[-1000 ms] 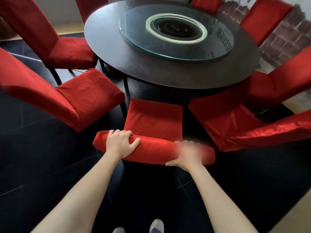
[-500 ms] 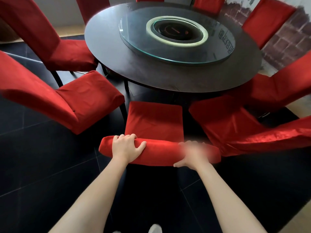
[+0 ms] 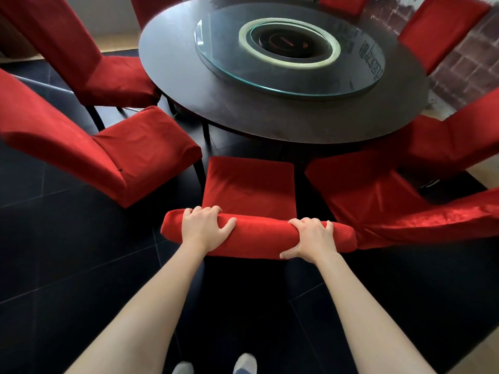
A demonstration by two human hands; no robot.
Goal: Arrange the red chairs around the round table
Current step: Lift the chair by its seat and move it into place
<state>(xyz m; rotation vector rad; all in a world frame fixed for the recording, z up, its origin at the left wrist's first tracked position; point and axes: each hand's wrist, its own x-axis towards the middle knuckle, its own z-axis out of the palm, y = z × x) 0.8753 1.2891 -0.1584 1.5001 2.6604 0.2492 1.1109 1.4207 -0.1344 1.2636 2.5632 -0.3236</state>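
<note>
A red fabric-covered chair point(image 3: 249, 188) stands right in front of me, its seat facing the dark round table point(image 3: 189, 85). My left hand point(image 3: 204, 228) grips the left part of the chair's backrest top, fingers curled over it. My right hand point(image 3: 313, 237) grips the right part of the same backrest top. The front edge of the seat sits just short of the table's near rim. The chair's legs are hidden under the seat.
A glass turntable point(image 3: 291, 47) lies on the table. Red chairs point(image 3: 113, 155) stand close on the left and another red chair point(image 3: 378, 201) close on the right, with more round the far side. The floor point(image 3: 67, 252) is dark tile. A brick-pattern wall point(image 3: 464, 63) is at the right.
The chair with both hands on its backrest has shifted a little to the right and toward the table. Both hands keep their grip.
</note>
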